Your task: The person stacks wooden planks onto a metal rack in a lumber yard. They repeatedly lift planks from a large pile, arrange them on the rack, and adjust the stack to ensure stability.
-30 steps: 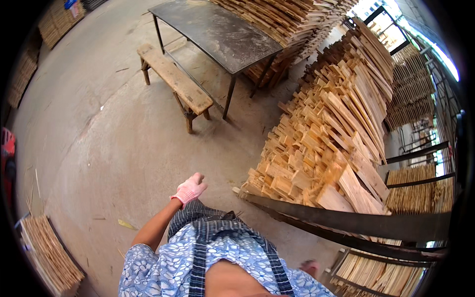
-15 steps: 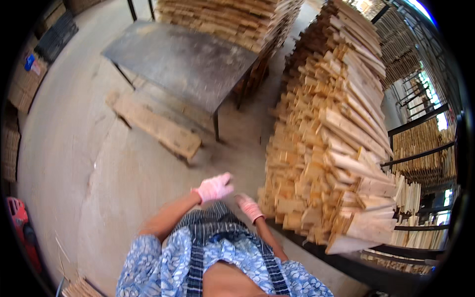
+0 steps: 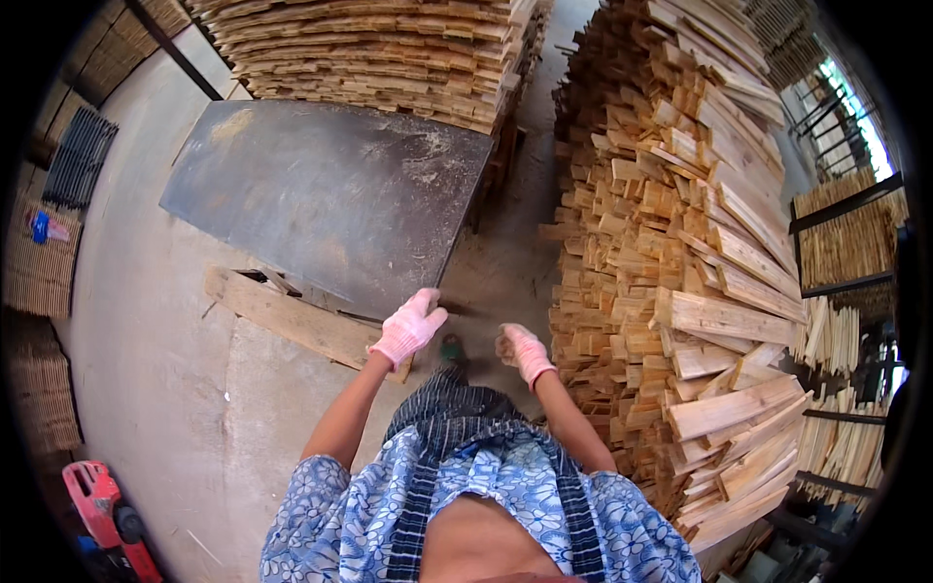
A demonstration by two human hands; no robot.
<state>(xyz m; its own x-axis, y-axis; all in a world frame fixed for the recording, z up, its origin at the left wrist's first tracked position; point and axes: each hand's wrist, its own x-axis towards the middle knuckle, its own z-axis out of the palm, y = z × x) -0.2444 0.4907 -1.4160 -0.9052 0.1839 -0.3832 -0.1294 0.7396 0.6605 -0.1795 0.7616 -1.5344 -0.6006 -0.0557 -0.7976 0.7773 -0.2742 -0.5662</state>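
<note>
Counter (image 3: 330, 204), dark and flat-topped, lies just ahead of the left grip, its near corner close to the gloved fingertips but not clearly touched; the left hand (image 3: 408, 330) wears a pale pink glove, its fingers spread loosely and holding nothing; the right hand (image 3: 525, 352), gloved the same, hangs just beside it to the right with fingers curled in, and whether it pinches anything I cannot tell; both hands float apart from each other, above the floor between counter and timber; a small dark green object (image 3: 452, 347) shows on the floor between the two grips, too small to identify; just to the left of the left grip, a wooden bench (image 3: 292, 321) runs slantwise along the near edge of the counter; right of the right grip, very near it, rises a tall stack of cut wooden boards (image 3: 680, 291), their ends facing the person; beyond the counter, well ahead of both grips, stands another stack of planks (image 3: 389, 49); far to the lower left, on the concrete floor (image 3: 155, 389), sits a red machine (image 3: 97, 496).
</note>
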